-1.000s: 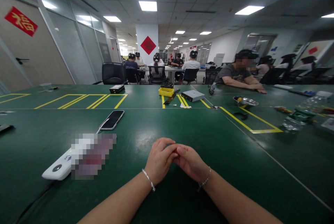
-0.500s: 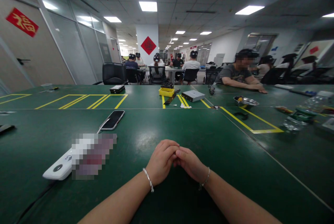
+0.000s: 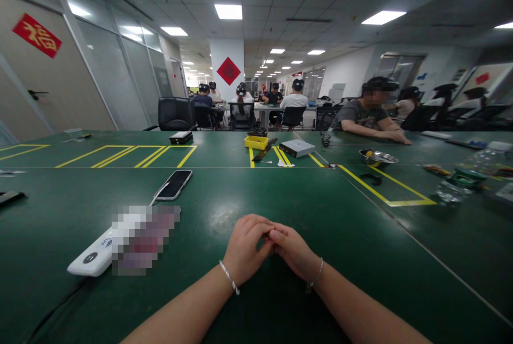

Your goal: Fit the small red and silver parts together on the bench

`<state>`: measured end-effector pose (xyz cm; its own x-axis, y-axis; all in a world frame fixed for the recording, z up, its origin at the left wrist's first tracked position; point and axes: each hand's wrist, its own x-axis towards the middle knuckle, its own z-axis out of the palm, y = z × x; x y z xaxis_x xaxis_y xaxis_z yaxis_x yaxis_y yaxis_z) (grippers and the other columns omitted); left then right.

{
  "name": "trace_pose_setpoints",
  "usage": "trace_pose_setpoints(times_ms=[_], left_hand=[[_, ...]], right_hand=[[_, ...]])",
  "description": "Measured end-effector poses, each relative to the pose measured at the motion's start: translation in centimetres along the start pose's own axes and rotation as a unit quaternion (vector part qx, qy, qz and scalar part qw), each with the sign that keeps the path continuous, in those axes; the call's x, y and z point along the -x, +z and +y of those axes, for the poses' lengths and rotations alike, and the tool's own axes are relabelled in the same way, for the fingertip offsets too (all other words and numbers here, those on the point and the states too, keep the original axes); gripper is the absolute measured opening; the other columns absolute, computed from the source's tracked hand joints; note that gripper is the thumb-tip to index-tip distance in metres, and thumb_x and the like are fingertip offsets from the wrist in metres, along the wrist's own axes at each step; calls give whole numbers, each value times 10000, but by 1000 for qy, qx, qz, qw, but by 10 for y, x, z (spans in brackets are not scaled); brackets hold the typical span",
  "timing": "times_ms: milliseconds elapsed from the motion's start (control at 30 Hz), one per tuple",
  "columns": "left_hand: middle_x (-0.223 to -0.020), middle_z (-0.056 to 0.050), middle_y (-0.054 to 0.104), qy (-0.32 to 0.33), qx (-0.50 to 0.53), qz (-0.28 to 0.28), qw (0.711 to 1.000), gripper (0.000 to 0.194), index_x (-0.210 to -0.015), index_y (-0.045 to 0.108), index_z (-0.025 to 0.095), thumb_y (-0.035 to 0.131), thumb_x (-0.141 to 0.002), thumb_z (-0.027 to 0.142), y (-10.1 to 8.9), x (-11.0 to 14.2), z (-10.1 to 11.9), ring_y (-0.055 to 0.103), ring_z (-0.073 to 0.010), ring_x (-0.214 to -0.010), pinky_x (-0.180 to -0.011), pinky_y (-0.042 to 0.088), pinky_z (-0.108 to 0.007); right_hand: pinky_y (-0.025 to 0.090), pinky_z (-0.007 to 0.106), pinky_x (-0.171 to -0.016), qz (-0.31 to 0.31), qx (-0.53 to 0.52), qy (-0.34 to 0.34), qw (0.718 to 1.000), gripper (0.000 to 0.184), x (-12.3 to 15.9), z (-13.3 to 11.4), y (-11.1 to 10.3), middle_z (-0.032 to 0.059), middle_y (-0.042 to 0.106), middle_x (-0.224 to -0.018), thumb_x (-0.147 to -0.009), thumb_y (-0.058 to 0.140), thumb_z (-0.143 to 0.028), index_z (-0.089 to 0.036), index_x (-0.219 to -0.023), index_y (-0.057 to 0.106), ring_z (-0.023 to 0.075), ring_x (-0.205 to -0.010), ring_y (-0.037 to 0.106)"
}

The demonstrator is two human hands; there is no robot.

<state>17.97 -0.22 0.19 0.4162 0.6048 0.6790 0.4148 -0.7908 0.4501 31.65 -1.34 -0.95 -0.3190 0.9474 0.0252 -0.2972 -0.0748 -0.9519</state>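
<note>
My left hand [image 3: 249, 245] and my right hand [image 3: 295, 250] meet over the green table [image 3: 208, 306], near its front. The left fingers lie curled over the right fingertips, and the right thumb rests against them. Both hands are closed together, with no object showing between them; the palms are hidden. A thin bracelet circles each wrist. To the left of my hands lies a white power strip [image 3: 90, 258], partly covered by a blurred patch. Beyond it is a dark-screened phone [image 3: 174, 185] with a white cable.
Farther back are a yellow tray [image 3: 256, 143], a grey box [image 3: 297, 147] and a black box [image 3: 180, 137]. On the right stand a metal bowl [image 3: 379, 157] and a clear bottle [image 3: 460, 184]. A person [image 3: 363, 114] leans on the table at the far right; others sit behind.
My left thumb has shifted, opening a small gap between it and the left fingers. The hands stay together in the same place, and the view has moved very slightly.
</note>
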Motion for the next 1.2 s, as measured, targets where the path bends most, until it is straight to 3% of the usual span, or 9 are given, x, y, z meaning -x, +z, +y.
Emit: trace_pose_setpoints(times_ms=[267, 333, 433, 500, 533, 667, 733, 867, 1200], left_hand=[[-953, -28, 570, -10, -35, -21, 999, 195, -918, 541, 227, 501, -731, 184, 0, -2, -1, 490, -156, -917, -827, 375, -345], [-1016, -35, 544, -20, -53, -26, 998, 268, -978, 517, 235, 523, -712, 201, -1, -3, -3, 469, -170, -964, -841, 369, -359], [-1102, -53, 493, -44, -80, -30, 995, 340, -1043, 473, 226, 523, -707, 220, -2, -4, -8, 427, -190, -1030, -871, 348, -389], [-1138, -59, 466, -66, -103, -41, 992, 300, -1033, 477, 218, 488, -733, 229, -4, -4, -13, 402, -194, -1064, -896, 323, -408], [-1144, -60, 462, -74, -116, -49, 989, 277, -1013, 489, 217, 482, -736, 235, -5, -4, -17, 391, -200, -1078, -905, 312, -420], [-1199, -63, 425, -101, -166, -127, 973, 262, -967, 525, 226, 507, -717, 303, -13, 1, -35, 272, -248, -1175, -926, 261, -465], [-1233, -61, 397, -119, -196, -162, 960, 305, -999, 514, 244, 507, -712, 347, -18, 4, -45, 223, -268, -1199, -928, 225, -499], [-1255, -76, 378, -153, -211, -204, 943, 398, -1086, 467, 261, 444, -728, 433, -25, 10, -63, 205, -295, -1204, -915, 199, -538], [-1305, -85, 307, -179, -220, -229, 931, 483, -1205, 340, 236, 287, -786, 471, -13, 15, -66, 202, -273, -1211, -929, 170, -533]], right_hand=[[382, 234, -617, 3, -35, 11, 999, 235, -1, -4, 1, 0, 515, -689, -647, 586, -331, -142, -786, 563, 78, -627, 461], [392, 251, -636, 35, -19, 14, 999, 253, -3, -9, -5, 11, 541, -712, -644, 584, -345, -146, -798, 564, 81, -626, 481], [408, 279, -660, 150, 47, 8, 988, 319, -7, -24, -31, 42, 572, -784, -654, 547, -404, -155, -853, 556, 92, -625, 505], [411, 301, -677, 260, 171, 7, 950, 349, -6, -38, -62, 69, 582, -825, -664, 509, -435, -154, -865, 556, 122, -661, 524], [408, 317, -684, 317, 265, 13, 911, 363, -3, -45, -81, 83, 585, -839, -664, 495, -448, -155, -868, 561, 147, -692, 530], [380, 377, -703, 455, 608, 67, 647, 402, 23, -67, -156, 128, 583, -891, -671, 450, -451, -155, -913, 576, 254, -828, 512], [377, 388, -691, 472, 664, 110, 570, 410, 39, -70, -184, 149, 574, -907, -691, 414, -432, -142, -931, 576, 281, -856, 501], [354, 438, -672, 508, 654, 192, 527, 428, 57, -64, -213, 182, 534, -976, -699, 378, -440, -161, -953, 578, 336, -921, 457], [296, 574, -730, 541, 611, 224, 533, 513, 55, -51, -226, 225, 456, -1092, -665, 376, -428, -91, -1020, 528, 410, -1004, 374]])
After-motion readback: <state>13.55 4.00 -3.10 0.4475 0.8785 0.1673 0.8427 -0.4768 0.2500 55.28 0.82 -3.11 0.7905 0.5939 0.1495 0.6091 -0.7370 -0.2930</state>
